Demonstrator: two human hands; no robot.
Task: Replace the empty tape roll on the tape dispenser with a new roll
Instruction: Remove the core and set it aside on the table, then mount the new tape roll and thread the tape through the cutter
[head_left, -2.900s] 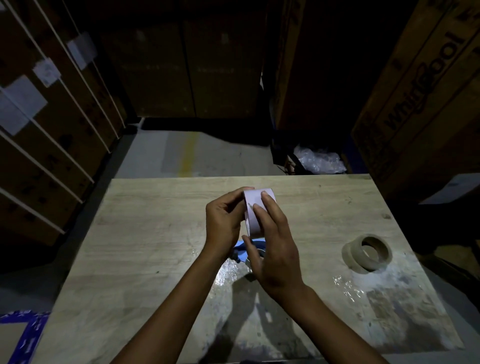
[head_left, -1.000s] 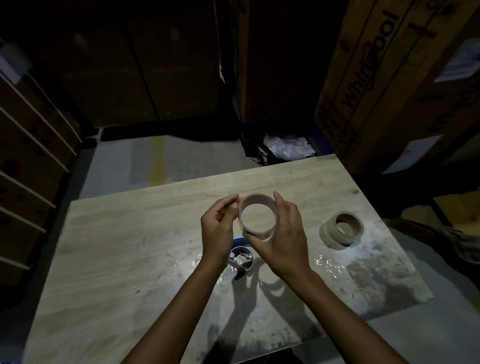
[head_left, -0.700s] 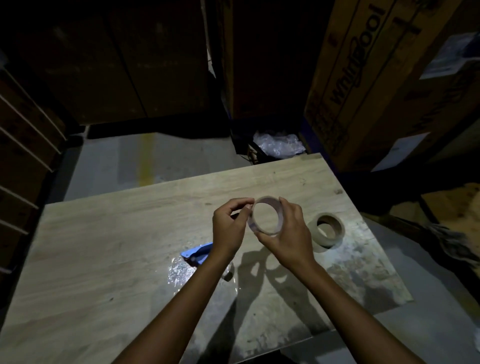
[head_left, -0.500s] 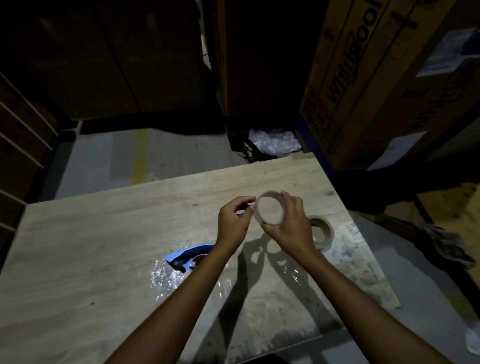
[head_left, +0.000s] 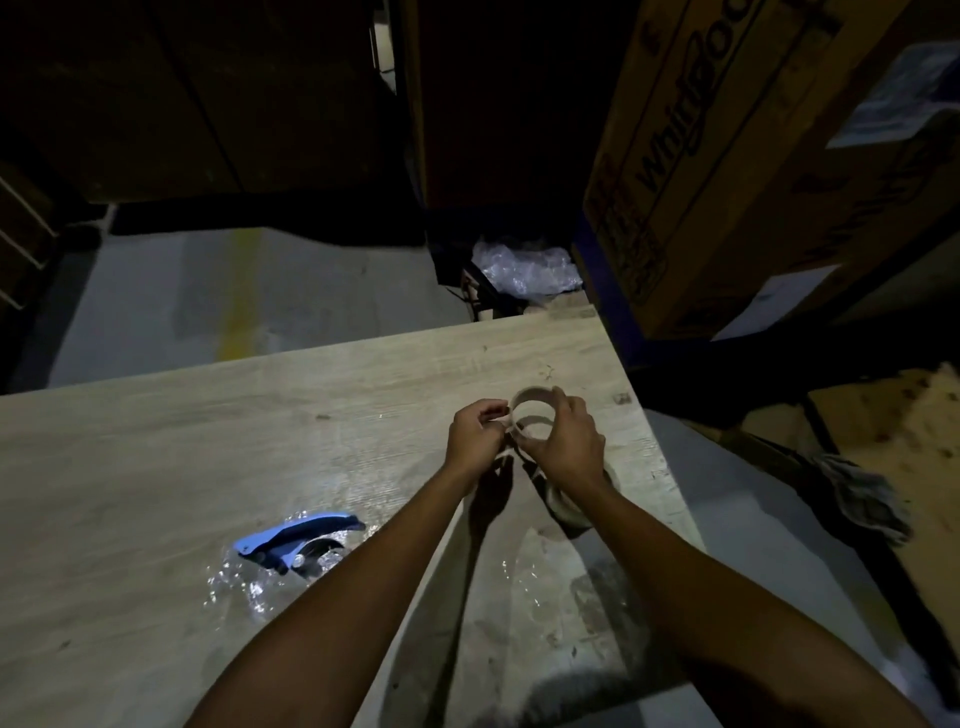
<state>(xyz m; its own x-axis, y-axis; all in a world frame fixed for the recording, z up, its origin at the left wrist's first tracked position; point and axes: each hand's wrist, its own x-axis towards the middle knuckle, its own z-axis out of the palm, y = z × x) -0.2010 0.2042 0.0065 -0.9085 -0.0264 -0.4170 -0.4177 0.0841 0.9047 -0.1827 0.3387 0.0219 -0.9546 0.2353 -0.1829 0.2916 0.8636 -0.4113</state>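
My right hand (head_left: 569, 441) is wrapped around the pale cardboard tape ring (head_left: 530, 410), and my left hand (head_left: 475, 436) pinches its left rim. Blue plastic tape dispenser (head_left: 301, 538) lies near my left forearm on the light wooden tabletop (head_left: 156, 467). A brown printed carton (head_left: 727, 156) stands beyond my right hand, with dim grey floor (head_left: 208, 296) ahead.

Item count, head view:
- Hands: 2, left hand (head_left: 475, 436), right hand (head_left: 569, 441).
- Tape rolls: 2, held roll (head_left: 530, 402), second roll (head_left: 569, 512) on counter (head_left: 208, 441), mostly hidden by right forearm.
- Tape dispensers: 1, blue dispenser (head_left: 298, 538).
- Counters: 1.
- Printed cardboard boxes: 1, large box (head_left: 727, 156).
- Clear plastic bundles on floor: 1, plastic bundle (head_left: 524, 270).
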